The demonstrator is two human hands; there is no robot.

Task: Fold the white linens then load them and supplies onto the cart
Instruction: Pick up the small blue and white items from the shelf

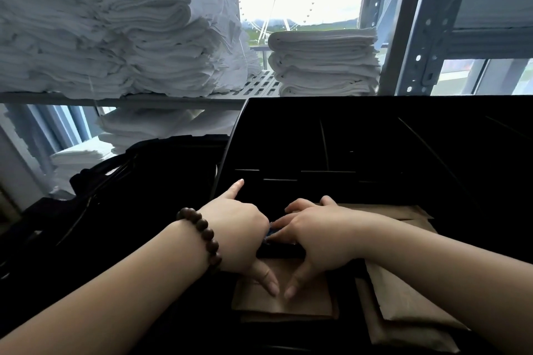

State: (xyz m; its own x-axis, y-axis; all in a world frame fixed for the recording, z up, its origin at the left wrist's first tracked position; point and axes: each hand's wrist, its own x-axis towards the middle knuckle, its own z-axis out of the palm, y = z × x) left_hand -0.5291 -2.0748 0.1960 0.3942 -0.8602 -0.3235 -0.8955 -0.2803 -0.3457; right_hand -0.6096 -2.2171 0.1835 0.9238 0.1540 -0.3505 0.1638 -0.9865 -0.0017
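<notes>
Hands meet over a black tray: left hand [239, 236] and right hand [314, 239] pinch one small dark, blue-edged item [272, 232] between their fingers, thumbs down on a brown packet [305, 300]. Folded linens [324, 62] sit stacked on the shelf [256, 86] behind. Risk: two-handed pinch slips, item drops into the wrong compartment; packet stack at right shifts.

Folded white linens [324, 62] sit stacked on the shelf; brown paper packets [284, 294] lie flat in the black cart tray [375, 135].
</notes>
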